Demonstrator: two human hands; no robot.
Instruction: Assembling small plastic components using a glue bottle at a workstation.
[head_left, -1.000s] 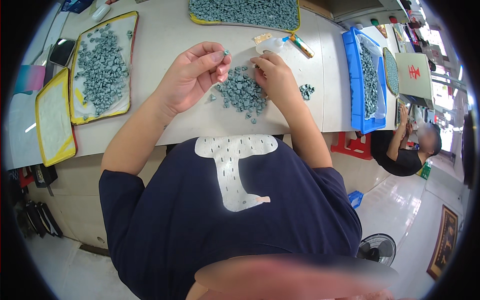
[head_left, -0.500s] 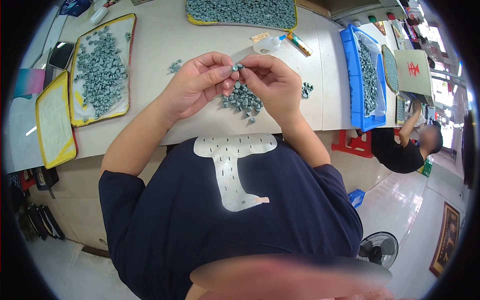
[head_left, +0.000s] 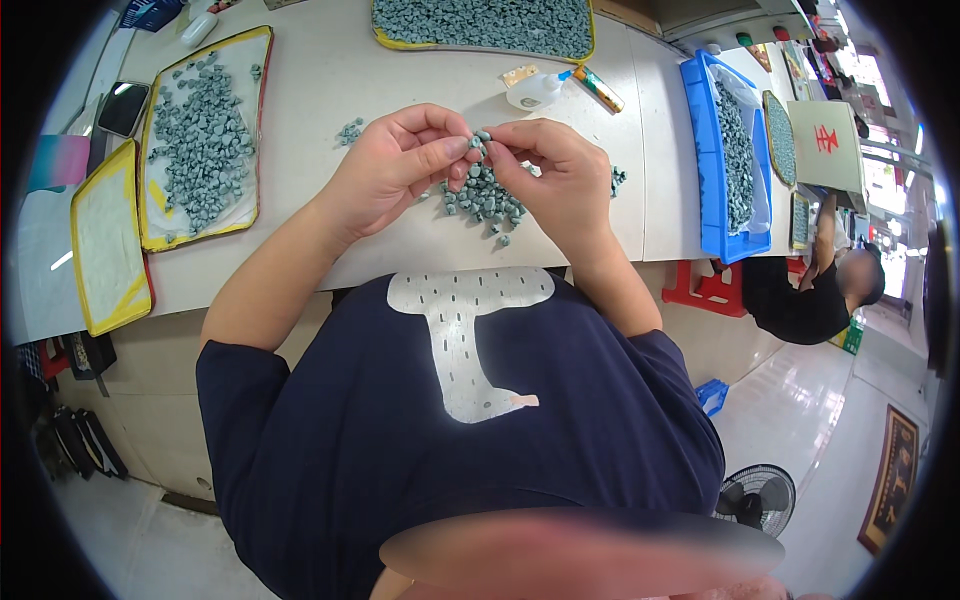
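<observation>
1. Right hand [head_left: 560,178] has come up from the loose pile [head_left: 487,200], where it was a second ago, to meet the left hand [head_left: 400,168]; over the last half second it has shifted only slightly.
2. Both hands are closed at the fingertips: the left thumb and forefinger pinch small grey-green pieces [head_left: 476,144] from one side, and the right thumb and forefinger pinch from the other. Which hand grips which piece cannot be told.
3. Those pieces sit between the two hands, above the far part of the loose pile, which lies on the worktop [head_left: 320,60] just below and between the hands.
4. Just beyond the left wrist's outer side lies a small cluster [head_left: 349,132] of similar pieces; another cluster [head_left: 618,181] is partly hidden behind the right hand.
5. Beyond the right hand stand or lie a white squeeze bottle [head_left: 535,94] with a blue tip and, beside it, an orange-and-green tube [head_left: 602,91].
6. Well to the left of the hands is a yellow-edged tray [head_left: 235,52] of pieces; far ahead of them, a fuller tray [head_left: 395,41]; well to their right, a blue crate [head_left: 707,150], also holding pieces.
</observation>
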